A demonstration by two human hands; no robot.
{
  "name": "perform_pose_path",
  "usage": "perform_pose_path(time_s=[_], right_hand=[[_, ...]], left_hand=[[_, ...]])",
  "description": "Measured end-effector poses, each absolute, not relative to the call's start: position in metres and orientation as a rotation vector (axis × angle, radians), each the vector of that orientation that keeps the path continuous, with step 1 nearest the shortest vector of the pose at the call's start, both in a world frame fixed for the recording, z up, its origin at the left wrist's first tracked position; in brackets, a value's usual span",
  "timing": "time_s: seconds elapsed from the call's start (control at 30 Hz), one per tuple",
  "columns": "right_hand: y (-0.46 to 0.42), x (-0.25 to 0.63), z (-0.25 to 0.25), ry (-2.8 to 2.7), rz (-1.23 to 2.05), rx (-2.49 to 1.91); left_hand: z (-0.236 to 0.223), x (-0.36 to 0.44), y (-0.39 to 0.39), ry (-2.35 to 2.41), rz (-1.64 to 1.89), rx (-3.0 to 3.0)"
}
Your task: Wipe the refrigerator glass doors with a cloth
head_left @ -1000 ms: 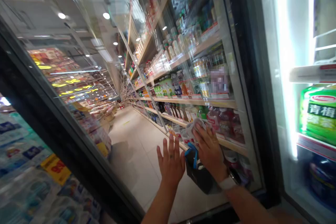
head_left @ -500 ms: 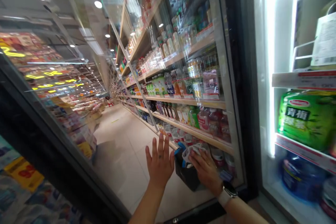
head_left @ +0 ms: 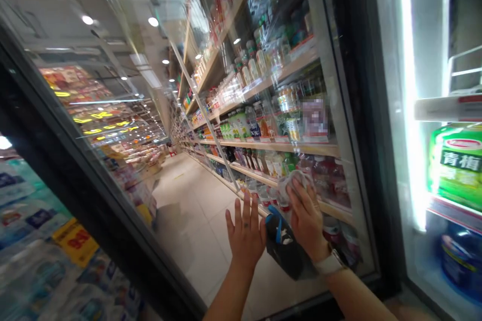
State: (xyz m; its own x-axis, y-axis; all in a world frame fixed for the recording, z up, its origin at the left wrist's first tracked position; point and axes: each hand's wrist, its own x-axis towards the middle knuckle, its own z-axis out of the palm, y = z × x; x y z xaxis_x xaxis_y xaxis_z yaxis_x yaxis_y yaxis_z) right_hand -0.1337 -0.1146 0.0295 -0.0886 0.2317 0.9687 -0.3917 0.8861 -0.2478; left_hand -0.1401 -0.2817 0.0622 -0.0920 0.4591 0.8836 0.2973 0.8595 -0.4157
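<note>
Head feed, read from my remote station. Grip log: left hand [head_left: 246, 238] open, spread flat, palm toward the glass door [head_left: 352, 110]. Whether the palm touches the pane I cannot tell. Right hand [head_left: 307, 223] closed around a white crumpled cloth [head_left: 295, 184], clamping it against the pane at about shelf height. The two hands are apart, side by side, with the left nearer the aisle.

Cloth position: on the outer face of the glass, in front of the lower bottles [head_left: 324, 178] and just above the right hand. A white watch [head_left: 329, 263] sits on the right wrist.

A dark pouch [head_left: 284, 248] with a blue strap [head_left: 276, 223] hangs between the hands, just under the right palm. I cannot tell what carries it.

Behind the pane, wooden shelves [head_left: 278, 144] run away down the cooler row, loaded with drinks. Toward the right, past the dark door frame, a brightly lit bay shows a green pack [head_left: 457, 165] above a blue jug [head_left: 463, 261]. Lower left, wrapped packs [head_left: 33, 220] carry a yellow price tag [head_left: 75, 242]. The pale aisle floor [head_left: 184, 241] shows through the glass, and reflections of ceiling lights and displays lie across the pane.
</note>
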Motion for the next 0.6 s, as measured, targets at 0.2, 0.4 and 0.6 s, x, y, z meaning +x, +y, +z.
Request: perform_pose_path(time_s=[0.2,0.4,0.6], right_hand=[[-0.106,-0.135,0.042,-1.557,0.537,0.128],[-0.081,-0.135,0.041,-1.629,0.510,0.174],[-0.083,-0.133,-0.018,-1.617,0.394,0.213]], left_hand=[[0.057,-0.143,-0.280,-1.656,0.135,-0.576],[0.060,-0.142,-0.279,-1.650,0.093,-0.611],[0.064,-0.142,-0.282,-1.687,0.123,-0.621]])
